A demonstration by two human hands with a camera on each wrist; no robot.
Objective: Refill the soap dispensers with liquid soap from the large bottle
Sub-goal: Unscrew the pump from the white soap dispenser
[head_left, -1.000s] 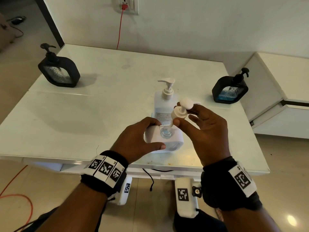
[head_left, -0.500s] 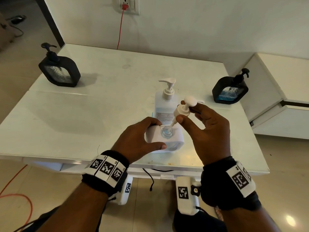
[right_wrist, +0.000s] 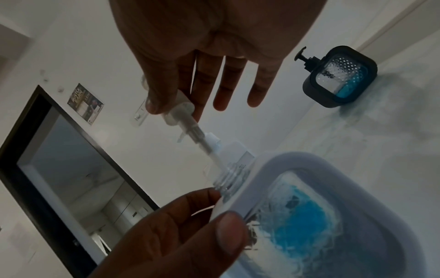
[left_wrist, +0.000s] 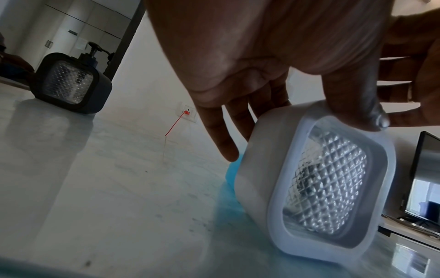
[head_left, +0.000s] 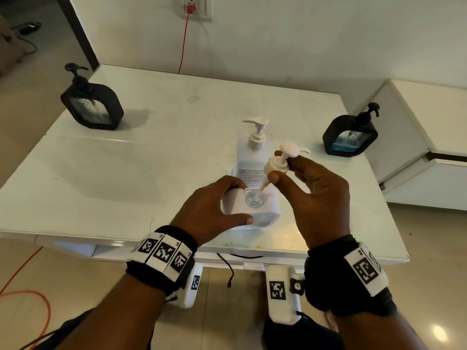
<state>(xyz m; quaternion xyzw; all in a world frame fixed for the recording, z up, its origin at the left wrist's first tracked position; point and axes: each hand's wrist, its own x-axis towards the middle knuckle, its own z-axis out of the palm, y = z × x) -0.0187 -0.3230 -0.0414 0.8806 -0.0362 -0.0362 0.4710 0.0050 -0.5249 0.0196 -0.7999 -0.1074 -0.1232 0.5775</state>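
A white square soap dispenser (head_left: 265, 210) (left_wrist: 316, 188) (right_wrist: 333, 216) stands near the table's front edge with its clear neck (head_left: 254, 198) open. My left hand (head_left: 214, 208) (left_wrist: 285, 84) grips its top, thumb on the front, fingers behind. My right hand (head_left: 310, 188) (right_wrist: 178, 105) pinches the white pump (head_left: 278, 165) (right_wrist: 185, 120) by its collar. The pump is tilted, lifted, and its tube tip still sits in the neck. Behind stands the large white pump bottle (head_left: 250, 157) with a label.
A black dispenser (head_left: 92, 107) (left_wrist: 69, 82) stands at the table's far left. Another black dispenser (head_left: 351, 137) (right_wrist: 340, 77) with blue soap stands at the far right. The white table (head_left: 126, 173) ends at a wall; a white cabinet (head_left: 424, 152) is on the right.
My right hand has drawn the pump up and to the right out of the white dispenser. The left hand has kept its grip.
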